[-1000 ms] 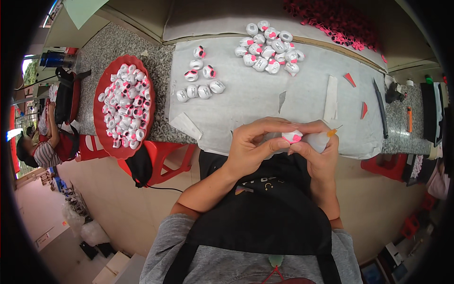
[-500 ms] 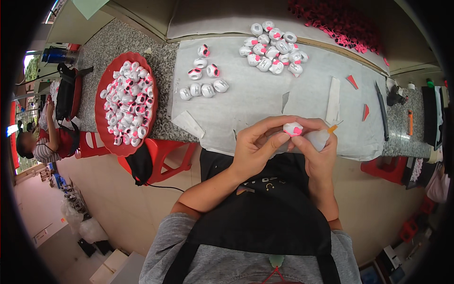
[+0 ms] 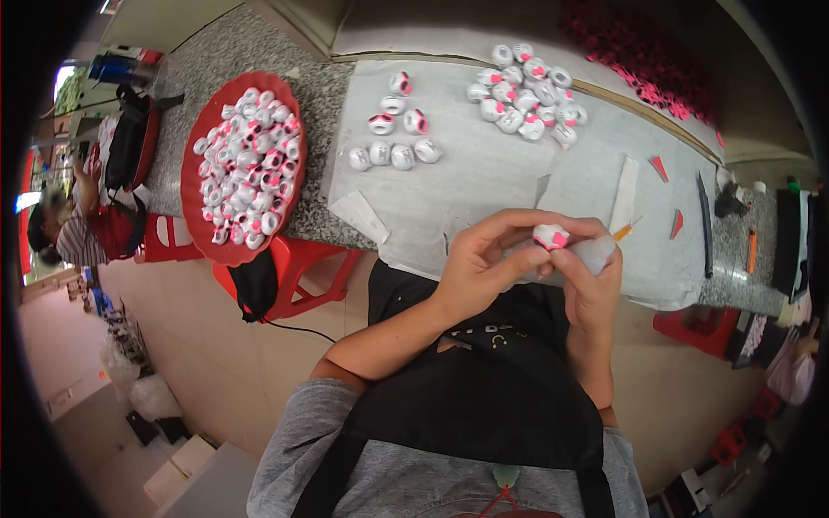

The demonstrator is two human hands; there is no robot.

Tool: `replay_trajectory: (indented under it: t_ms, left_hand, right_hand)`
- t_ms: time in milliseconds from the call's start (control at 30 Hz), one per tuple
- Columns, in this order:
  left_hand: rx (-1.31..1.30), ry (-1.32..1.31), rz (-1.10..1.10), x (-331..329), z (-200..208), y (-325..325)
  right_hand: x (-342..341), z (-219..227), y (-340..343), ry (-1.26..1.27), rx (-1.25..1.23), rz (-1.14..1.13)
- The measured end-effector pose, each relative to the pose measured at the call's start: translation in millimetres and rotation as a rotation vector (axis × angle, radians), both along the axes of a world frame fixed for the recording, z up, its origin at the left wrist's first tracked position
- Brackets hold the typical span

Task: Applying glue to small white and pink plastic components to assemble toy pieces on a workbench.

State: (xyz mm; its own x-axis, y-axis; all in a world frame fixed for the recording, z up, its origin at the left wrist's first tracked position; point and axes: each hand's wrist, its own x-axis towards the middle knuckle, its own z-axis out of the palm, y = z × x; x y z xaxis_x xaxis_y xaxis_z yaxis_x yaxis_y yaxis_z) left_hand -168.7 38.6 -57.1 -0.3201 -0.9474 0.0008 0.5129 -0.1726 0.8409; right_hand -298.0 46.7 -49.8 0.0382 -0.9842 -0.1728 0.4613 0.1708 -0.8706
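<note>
Right of red tray [image 3: 192, 192]: L hand [image 3: 482, 263] & R hand [image 3: 594, 292] pinch pink-white bead [image 3: 550, 234]; needle-tip bottle [image 3: 596, 253] in R palm, prob. freeing fingertips.

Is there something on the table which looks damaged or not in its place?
Slightly: two red scraps lie loose on the white sheet, at right, apart from the beads; the sheet's near edge looks wrinkled.
</note>
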Motion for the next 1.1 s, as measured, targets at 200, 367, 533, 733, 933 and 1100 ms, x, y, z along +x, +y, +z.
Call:
replay_trajectory:
  t_ms: [200,367,533,733,933,1100]
  left_hand:
    - [0.030,0.182,-0.115,-3.3,-2.6,-3.6]
    - [0.091,0.072,-0.027,2.3,-7.4,-2.2]
    - [0.143,0.079,0.040,9.7,-12.1,-12.8]
    - [0.208,0.188,-0.005,10.9,-14.8,-13.2]
    - [0.264,0.151,0.033,9.8,-14.8,-9.7]
    - [0.236,0.091,0.006,8.5,-14.9,-7.7]
  right_hand:
    - [-12.9,3.5,8.4,0.109,-0.004,0.004]
    - [-5.0,4.9,-1.1,0.238,0.004,0.047]
    - [-59.2,9.3,-27.5,1.508,-0.488,-0.284]
    - [-47.7,10.8,-19.9,1.179,-0.407,-0.219]
    - [10.9,20.2,-8.0,0.931,-0.565,-0.089]
    - [2.5,24.7,-7.2,1.079,-0.638,-0.049]
